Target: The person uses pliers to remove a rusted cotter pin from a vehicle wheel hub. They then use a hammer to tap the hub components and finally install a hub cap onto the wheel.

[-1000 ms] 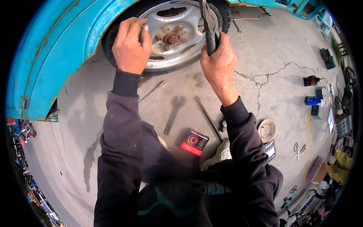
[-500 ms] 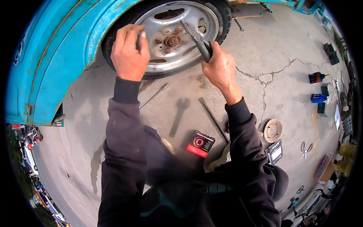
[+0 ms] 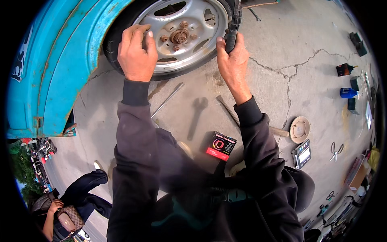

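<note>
A silver wheel (image 3: 189, 60) with a rusty hub (image 3: 178, 36) and black tyre stands under the turquoise vehicle body (image 3: 60, 80). In front of the wheel's left side is my left hand (image 3: 139, 54), fingers apart and slightly curled, with nothing in it. Beside the tyre's right edge, my right hand (image 3: 234, 58) is closed around the black grip of a long dark tool (image 3: 233, 34) that points upward; its exact kind is unclear. A thin metal rod (image 3: 167, 101), a grey wrench shape (image 3: 197, 115) and a dark bar (image 3: 227, 109) lie on the ground below.
A black and red box (image 3: 221, 146) lies between my legs. Farther right are a round beige dish (image 3: 300, 130), a wooden handle (image 3: 279, 131), a small device (image 3: 302, 154), scissors (image 3: 334, 152) and a blue bottle (image 3: 348, 92). At lower left is another person carrying a bag (image 3: 70, 218).
My right hand has swung the dark tool from across the wheel face to upright at the tyre's right edge. My left hand has barely moved. A person has come into view at lower left.
</note>
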Demonstrator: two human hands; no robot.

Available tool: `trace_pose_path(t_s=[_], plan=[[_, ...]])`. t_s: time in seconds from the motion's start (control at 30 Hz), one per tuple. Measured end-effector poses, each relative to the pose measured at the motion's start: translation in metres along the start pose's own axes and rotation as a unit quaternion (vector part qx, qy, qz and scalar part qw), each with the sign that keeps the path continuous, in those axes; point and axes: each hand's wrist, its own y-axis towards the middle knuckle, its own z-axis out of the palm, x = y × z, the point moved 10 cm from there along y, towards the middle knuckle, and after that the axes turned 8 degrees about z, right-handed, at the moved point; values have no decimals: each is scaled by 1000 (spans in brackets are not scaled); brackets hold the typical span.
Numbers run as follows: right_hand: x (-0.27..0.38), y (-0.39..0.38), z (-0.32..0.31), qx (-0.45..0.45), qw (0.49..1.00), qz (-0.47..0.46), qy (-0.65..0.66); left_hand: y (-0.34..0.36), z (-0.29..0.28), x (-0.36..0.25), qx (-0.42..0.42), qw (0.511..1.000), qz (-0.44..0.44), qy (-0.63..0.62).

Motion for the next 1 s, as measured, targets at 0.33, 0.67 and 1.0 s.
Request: trace_pose_path(t_s=[0.33, 0.67, 1.0], plan=[[-46, -37, 64, 245, 898, 283, 233, -4, 20, -12, 111, 993, 10, 27], [-46, -53, 82, 229, 889, 315, 242, -8, 32, -12, 131, 991, -20, 11], [-48, -53, 94, 224, 948, 188, 128, -24, 50, 7, 211, 967, -129, -57]])
